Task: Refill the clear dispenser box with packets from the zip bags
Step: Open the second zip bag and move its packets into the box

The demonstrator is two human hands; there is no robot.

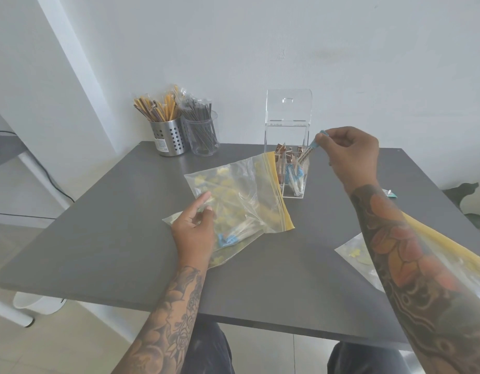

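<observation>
A slim packet is pinched by its top in the right hand, hanging steeply just above the dispenser box, while the zip bag is pressed by the relaxed left hand.

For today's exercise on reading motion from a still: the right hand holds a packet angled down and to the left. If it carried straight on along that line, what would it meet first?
Most likely the clear dispenser box: the packet pinched by the right hand already points into its open top, toward the blue packets inside. Depth is unclear.
</observation>
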